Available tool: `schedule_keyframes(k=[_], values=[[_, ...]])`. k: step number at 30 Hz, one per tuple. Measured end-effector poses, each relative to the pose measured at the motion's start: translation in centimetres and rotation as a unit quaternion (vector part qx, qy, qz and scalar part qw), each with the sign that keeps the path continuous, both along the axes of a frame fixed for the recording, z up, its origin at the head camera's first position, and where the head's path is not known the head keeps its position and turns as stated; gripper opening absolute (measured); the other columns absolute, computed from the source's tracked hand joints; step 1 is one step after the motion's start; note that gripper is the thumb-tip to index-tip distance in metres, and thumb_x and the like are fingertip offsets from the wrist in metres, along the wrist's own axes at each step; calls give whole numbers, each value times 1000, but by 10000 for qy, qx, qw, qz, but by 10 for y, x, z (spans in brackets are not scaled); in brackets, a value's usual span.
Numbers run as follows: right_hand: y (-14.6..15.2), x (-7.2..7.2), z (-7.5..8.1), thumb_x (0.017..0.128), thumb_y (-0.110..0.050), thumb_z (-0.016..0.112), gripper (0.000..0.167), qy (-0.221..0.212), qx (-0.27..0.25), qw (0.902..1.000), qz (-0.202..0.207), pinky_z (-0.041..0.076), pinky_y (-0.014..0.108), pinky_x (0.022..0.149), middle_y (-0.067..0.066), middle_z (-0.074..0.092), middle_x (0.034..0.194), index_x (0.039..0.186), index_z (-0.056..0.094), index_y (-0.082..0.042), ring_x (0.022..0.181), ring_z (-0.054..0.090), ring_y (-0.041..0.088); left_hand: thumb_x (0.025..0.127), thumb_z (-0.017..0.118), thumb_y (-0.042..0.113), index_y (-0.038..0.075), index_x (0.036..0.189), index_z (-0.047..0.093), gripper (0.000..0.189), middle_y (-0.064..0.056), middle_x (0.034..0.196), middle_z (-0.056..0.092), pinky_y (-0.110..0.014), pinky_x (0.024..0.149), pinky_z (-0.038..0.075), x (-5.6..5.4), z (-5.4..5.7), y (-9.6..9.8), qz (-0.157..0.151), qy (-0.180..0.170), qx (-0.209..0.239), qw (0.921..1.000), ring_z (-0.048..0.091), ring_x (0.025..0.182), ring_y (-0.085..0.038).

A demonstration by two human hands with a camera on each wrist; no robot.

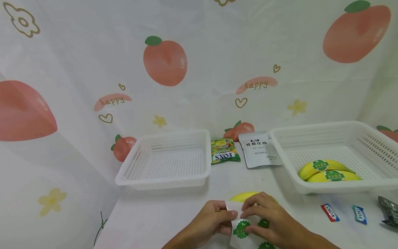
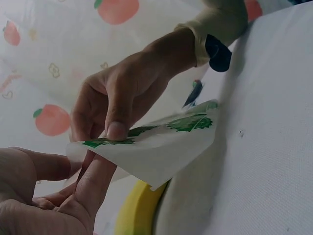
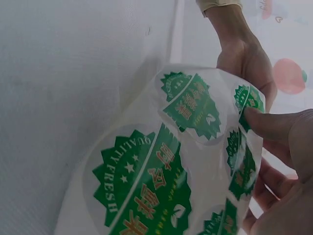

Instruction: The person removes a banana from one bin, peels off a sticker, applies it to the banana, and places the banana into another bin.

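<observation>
A white sheet of round green stickers (image 1: 240, 230) is held between my two hands, low in the head view. My left hand (image 1: 209, 219) grips its left edge between thumb and fingers. With thumb and fingertips, my right hand (image 1: 273, 219) pinches the sheet at its upper part; in the left wrist view the right thumb presses on a sticker near the edge. The sheet bends upward off the table, its green printed stickers (image 3: 146, 181) large in the right wrist view. Behind the hands lies a yellow banana (image 1: 244, 196), partly hidden by them.
A white basket (image 1: 161, 181) stands at the left back. Another white basket (image 1: 314, 188), at right, holds two stickered bananas (image 1: 334, 176). Between them lie a green FOX'S packet (image 1: 224, 150) and a silver pouch (image 1: 259, 150). Small red (image 1: 330, 212) and teal (image 1: 359, 214) packets and a dark wrapper (image 1: 389, 211) lie at right.
</observation>
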State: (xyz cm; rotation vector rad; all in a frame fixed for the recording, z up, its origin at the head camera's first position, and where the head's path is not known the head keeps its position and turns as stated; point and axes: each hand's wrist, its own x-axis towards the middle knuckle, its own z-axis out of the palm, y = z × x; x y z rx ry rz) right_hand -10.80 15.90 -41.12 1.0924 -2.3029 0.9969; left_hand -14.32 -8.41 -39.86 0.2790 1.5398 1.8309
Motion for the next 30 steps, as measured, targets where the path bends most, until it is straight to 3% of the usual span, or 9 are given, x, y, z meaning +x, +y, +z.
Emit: schedule_keyframes(k=[10, 17, 24, 30], values=[[-1, -1, -3, 87, -20, 89, 33, 321, -160, 9993, 124, 41, 14, 101, -10, 63, 121, 114, 72, -32, 112, 55, 8, 104, 61, 10, -10, 131, 63, 33, -24, 118, 75, -32, 80, 62, -3, -2, 0, 1, 26, -7, 10000, 77, 99, -25], [0, 0, -2, 90, -19, 87, 28, 270, -178, 9992, 246, 41, 15, 100, -12, 64, 119, 110, 73, -34, 111, 56, 7, 104, 62, 9, -8, 132, 63, 33, -22, 117, 76, -29, 74, 63, -4, -4, -1, 48, 47, -87, 9999, 78, 94, -23], [1, -1, -2, 81, -5, 90, 40, 122, -364, 9981, 485, 42, 19, 91, -17, 65, 108, 106, 74, -32, 101, 58, 4, 99, 71, 8, -1, 126, 69, 28, -15, 104, 80, -29, 68, 62, -7, -10, 1, 219, 126, -572, 9980, 78, 86, -19], [3, -1, -1, 84, 0, 86, 40, -147, -410, 9962, 758, 45, 23, 85, -17, 68, 103, 108, 74, -30, 96, 60, 2, 95, 77, 9, 5, 130, 68, 36, -3, 85, 77, -24, 64, 60, -7, -10, 0, 182, 85, -913, 9956, 77, 84, -14]])
